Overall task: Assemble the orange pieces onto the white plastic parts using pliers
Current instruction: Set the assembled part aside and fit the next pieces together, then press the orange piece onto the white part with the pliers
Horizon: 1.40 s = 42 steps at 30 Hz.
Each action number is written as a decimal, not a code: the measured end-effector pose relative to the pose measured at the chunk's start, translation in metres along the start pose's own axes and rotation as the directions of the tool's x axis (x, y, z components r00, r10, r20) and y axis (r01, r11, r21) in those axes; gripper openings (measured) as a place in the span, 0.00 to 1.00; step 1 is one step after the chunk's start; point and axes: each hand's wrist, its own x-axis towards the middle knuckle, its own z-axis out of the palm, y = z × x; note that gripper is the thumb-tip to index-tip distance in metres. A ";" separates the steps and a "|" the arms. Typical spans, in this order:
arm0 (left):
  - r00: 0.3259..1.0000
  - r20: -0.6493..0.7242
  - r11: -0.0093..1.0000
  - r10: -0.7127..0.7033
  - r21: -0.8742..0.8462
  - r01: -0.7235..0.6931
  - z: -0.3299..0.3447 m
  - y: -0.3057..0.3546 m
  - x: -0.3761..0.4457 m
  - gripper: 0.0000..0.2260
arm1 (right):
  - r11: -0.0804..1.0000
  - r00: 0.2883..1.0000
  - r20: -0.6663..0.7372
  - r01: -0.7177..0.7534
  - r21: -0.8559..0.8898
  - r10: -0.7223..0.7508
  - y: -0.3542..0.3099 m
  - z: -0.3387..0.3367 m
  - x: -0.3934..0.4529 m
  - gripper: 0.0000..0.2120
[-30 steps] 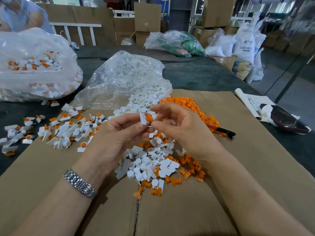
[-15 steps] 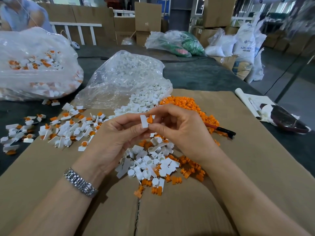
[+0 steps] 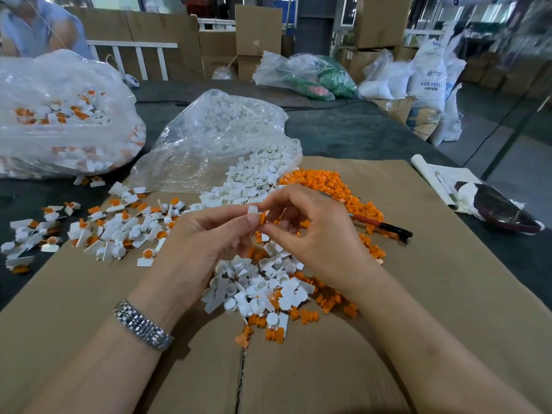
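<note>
My left hand (image 3: 206, 234) pinches a small white plastic part (image 3: 253, 210) between thumb and fingers. My right hand (image 3: 310, 231) pinches an orange piece (image 3: 263, 218) right against that white part. Under both hands lies a mixed heap of white parts (image 3: 260, 288) and orange pieces (image 3: 325, 303) on the cardboard sheet (image 3: 433, 294). A larger pile of orange pieces (image 3: 325, 182) sits behind my right hand. The pliers (image 3: 385, 227), with red and black handles, lie on the cardboard to the right, partly hidden by my right hand.
Finished white-and-orange parts (image 3: 113, 228) are scattered at the left. A clear bag of white parts (image 3: 221, 138) spills toward the middle; another bag of assembled parts (image 3: 59, 115) stands at the far left. A dark scoop on paper (image 3: 498, 210) lies at the right. A person sits at the back left.
Both hands stay together over the heap. The orange piece has shifted slightly lower against the white part as my right fingers work it.
</note>
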 end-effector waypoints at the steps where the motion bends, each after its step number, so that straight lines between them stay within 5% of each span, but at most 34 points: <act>1: 1.000 0.002 1.000 0.009 -0.005 -0.009 -0.001 -0.001 0.000 0.15 | 1.000 1.000 0.009 0.000 -0.018 0.000 -0.001 0.000 0.001 0.10; 7: 1.000 -0.004 1.000 0.016 -0.014 -0.016 -0.003 0.000 0.001 0.15 | 0.971 0.986 -0.072 -0.161 -0.180 0.150 0.007 -0.015 0.004 0.12; 10: 1.000 -0.022 0.999 -0.008 -0.051 0.007 -0.004 0.001 0.001 0.15 | 0.714 0.887 -0.112 -0.430 -0.552 0.447 0.025 -0.033 0.004 0.23; 13: 0.999 -0.037 0.998 -0.008 -0.065 0.006 -0.006 0.001 0.002 0.18 | 0.460 0.763 -0.094 -0.477 -0.749 0.640 0.035 -0.041 0.001 0.29; 18: 0.999 -0.038 0.995 -0.021 -0.095 0.017 -0.006 0.001 0.003 0.16 | 0.397 0.753 -0.109 -0.457 -0.796 0.648 0.037 -0.043 0.000 0.15; 22: 0.998 -0.043 0.989 -0.056 -0.141 0.049 -0.006 0.002 0.003 0.15 | 0.422 0.776 -0.108 -0.447 -0.788 0.621 0.030 -0.045 0.003 0.13; 27: 0.996 -0.066 0.979 -0.067 -0.198 0.052 -0.007 0.004 0.005 0.07 | 0.690 0.814 -0.096 -0.542 -0.479 0.573 -0.003 -0.059 0.012 0.10; 31: 0.997 -0.074 0.965 -0.029 -0.262 0.009 -0.010 0.004 0.005 0.04 | 0.744 0.676 0.326 -0.647 -0.165 0.660 -0.041 -0.054 0.020 0.12; 34: 0.995 -0.103 0.958 -0.012 -0.287 -0.018 -0.009 0.004 0.004 0.05 | 0.762 0.628 0.443 -0.594 -0.259 0.640 -0.050 -0.039 0.021 0.16; 42: 0.989 -0.146 0.973 0.008 -0.227 -0.041 -0.008 0.005 0.004 0.10 | 0.801 0.651 0.470 -0.517 -0.301 0.596 -0.058 -0.022 0.017 0.20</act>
